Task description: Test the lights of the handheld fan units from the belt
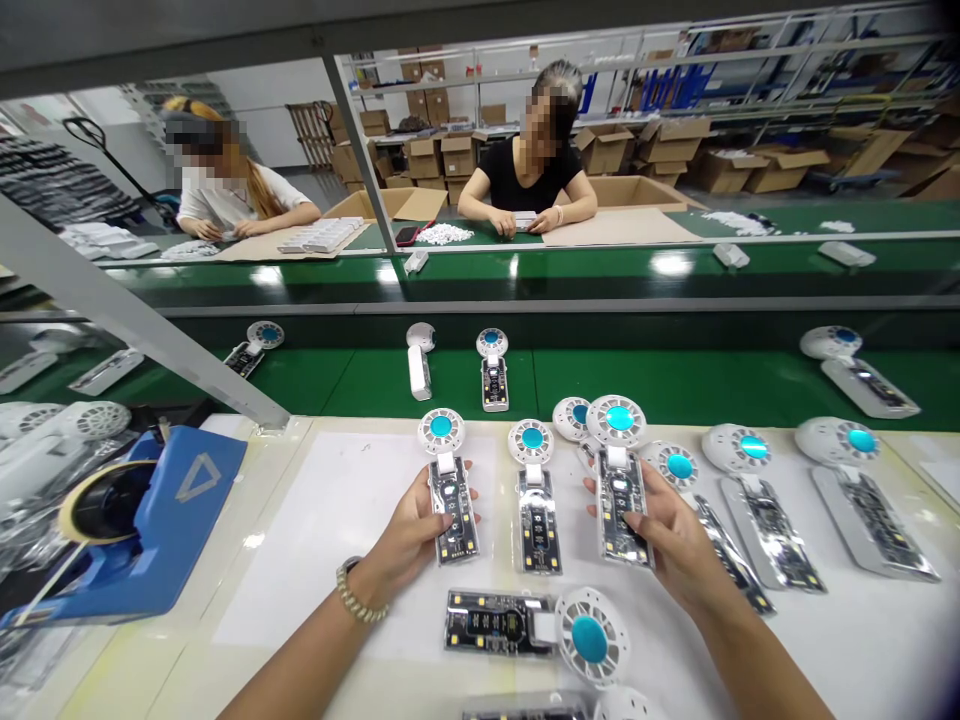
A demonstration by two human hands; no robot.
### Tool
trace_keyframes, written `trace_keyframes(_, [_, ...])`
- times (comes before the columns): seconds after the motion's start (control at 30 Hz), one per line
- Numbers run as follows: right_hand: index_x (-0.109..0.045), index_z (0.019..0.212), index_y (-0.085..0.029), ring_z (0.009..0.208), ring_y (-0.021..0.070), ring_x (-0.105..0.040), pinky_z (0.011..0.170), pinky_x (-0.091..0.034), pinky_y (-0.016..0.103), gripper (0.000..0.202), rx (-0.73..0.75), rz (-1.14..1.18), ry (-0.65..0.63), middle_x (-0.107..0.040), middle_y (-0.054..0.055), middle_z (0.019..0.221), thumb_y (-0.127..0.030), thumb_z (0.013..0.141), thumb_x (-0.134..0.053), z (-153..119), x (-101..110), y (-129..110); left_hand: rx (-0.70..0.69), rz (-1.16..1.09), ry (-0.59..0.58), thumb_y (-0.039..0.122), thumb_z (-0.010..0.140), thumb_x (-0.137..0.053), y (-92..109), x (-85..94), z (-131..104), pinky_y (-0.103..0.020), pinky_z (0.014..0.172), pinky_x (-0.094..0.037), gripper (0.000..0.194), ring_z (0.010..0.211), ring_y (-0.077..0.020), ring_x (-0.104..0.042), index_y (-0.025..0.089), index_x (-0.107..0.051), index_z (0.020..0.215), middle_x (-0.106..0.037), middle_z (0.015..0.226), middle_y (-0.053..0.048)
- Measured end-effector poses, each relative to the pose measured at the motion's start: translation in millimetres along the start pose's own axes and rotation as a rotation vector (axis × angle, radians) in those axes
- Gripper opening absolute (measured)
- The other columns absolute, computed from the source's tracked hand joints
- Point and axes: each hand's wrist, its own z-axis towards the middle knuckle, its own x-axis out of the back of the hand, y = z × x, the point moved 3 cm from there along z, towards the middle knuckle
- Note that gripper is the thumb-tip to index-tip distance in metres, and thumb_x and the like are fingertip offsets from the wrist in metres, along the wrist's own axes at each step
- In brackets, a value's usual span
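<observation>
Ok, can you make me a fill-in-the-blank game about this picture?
1. Together, the left hand and right hand hold ____ gadgets.
2. The tape dispenser has a body coloured ____.
3. The wrist with a band around it is the person's ____ one.
4. The long belt beyond the hands is coloured ____.

Missing words: two; blue; left; green.

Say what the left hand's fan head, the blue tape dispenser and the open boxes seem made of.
Fan head: probably plastic, smooth white, with moulded-looking slots.
Tape dispenser: likely plastic or painted metal; evenly blue, low sheen.
Boxes: apparently cardboard, matte brown, with folding flaps.
</observation>
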Motion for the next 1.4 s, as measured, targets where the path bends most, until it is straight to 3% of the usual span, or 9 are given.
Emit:
trace_keyframes(0.43, [-0.03,0.134,-0.022,0.096,0.0307,-0.062,0.075,-0.053,0.04,0.077,0.003,0.0,0.011,-0.065,0.013,0.109,-0.032,0.068,-0.07,-1,-4,-2,0.0,0.011,0.006,0.016,0.065,-0.072,1,-3.2,1,-0.028,0.063,-0.049,0.061,0.077,-0.0204,-0.063,0.019,-0.042,0.118,-0.062,0.097,-0.009])
trace_keyframes(0.57, [-0.023,0.137,-0.022,0.098,0.0322,-0.061,0.075,-0.053,0.043,0.085,-0.016,0.037,0.021,-0.064,0.014,0.11,-0.033,0.067,-0.07,-1,-6,-2,-0.008,0.022,0.008,0.018,0.065,-0.073,3,-6.6,-1,-0.028,0.062,-0.048,0.062,0.076,-0.0203,-0.063,0.019,-0.042,0.119,-0.062,0.096,-0.009])
trace_keyframes(0.7, [-0.019,0.138,-0.023,0.096,0.0307,-0.062,0.071,-0.054,0.039,0.09,-0.026,0.064,0.008,-0.063,0.013,0.113,-0.032,0.066,-0.071,-2,-7,-1,-0.017,0.022,0.01,0.018,0.064,-0.073,4,-6.6,-1,-0.028,0.064,-0.048,0.065,0.077,-0.02,-0.063,0.02,-0.042,0.12,-0.061,0.099,-0.009])
trace_keyframes(1.1, [-0.03,0.131,-0.025,0.085,0.0236,-0.065,0.068,-0.051,0.031,0.076,0.024,0.089,-0.006,-0.067,0.008,0.104,-0.03,0.067,-0.07,0,-7,1,0.006,-0.035,-0.016,0.014,0.06,-0.073,1,-3.7,0,-0.025,0.062,-0.049,0.059,0.076,-0.0193,-0.064,0.019,-0.048,0.114,-0.063,0.096,-0.008])
trace_keyframes(1.2, [-0.048,0.118,-0.026,0.071,0.0245,-0.065,0.059,-0.05,0.033,0.052,0.025,0.093,-0.015,-0.07,0.006,0.088,-0.04,0.071,-0.064,-2,-11,-6,0.033,-0.11,-0.019,0.024,0.062,-0.073,3,-5.8,-1,-0.025,0.057,-0.05,0.047,0.069,-0.0185,-0.064,0.016,-0.054,0.104,-0.065,0.088,-0.008])
trace_keyframes(1.27, [-0.063,0.094,-0.022,0.057,0.0234,-0.062,0.051,-0.049,0.033,0.038,0.015,0.06,-0.051,-0.069,0.007,0.07,-0.054,0.078,-0.049,-3,-14,-14,0.132,-0.119,0.029,0.044,0.068,-0.065,4,-6.6,2,-0.027,0.048,-0.05,0.039,0.056,-0.0176,-0.062,0.013,-0.058,0.09,-0.065,0.076,-0.009])
trace_keyframes(1.33, [-0.067,0.069,-0.019,0.046,0.0216,-0.058,0.046,-0.046,0.032,0.059,-0.016,0.03,-0.108,-0.064,0.008,0.054,-0.064,0.081,-0.031,1,-20,-23,0.303,-0.038,0.102,0.064,0.072,-0.049,7,-7.2,10,-0.027,0.037,-0.046,0.054,0.041,-0.016,-0.056,0.011,-0.058,0.073,-0.061,0.06,-0.007])
trace_keyframes(1.4, [-0.064,0.056,-0.019,0.041,0.019,-0.055,0.043,-0.044,0.029,0.069,-0.081,0.018,-0.108,-0.06,0.008,0.046,-0.07,0.079,-0.024,12,-25,-32,0.425,0.094,0.176,0.075,0.069,-0.037,18,-7.7,27,-0.027,0.032,-0.042,0.066,0.034,-0.0144,-0.051,0.012,-0.056,0.062,-0.056,0.05,-0.005])
